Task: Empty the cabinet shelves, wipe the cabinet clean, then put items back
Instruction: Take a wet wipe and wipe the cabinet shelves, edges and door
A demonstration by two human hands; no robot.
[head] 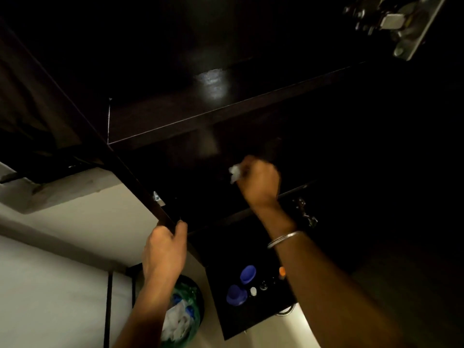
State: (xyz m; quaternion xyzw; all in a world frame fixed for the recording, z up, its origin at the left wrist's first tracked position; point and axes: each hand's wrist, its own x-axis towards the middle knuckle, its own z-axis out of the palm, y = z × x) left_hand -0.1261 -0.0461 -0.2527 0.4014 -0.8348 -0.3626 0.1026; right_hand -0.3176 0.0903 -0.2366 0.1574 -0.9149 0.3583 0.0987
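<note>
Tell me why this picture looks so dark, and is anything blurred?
Head view: the cabinet interior is nearly black, one glare patch shining on a shelf; the right hand gripping a white cloth is slightly smeared; straight edges bow from the wide lens.

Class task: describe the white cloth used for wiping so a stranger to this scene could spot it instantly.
Start at the dark cabinet filling the upper view. Below its middle shelf, the right hand, bangled at the wrist, reaches inside. The white cloth is the small crumpled wad it grips, the only pale thing in that black interior.
</note>
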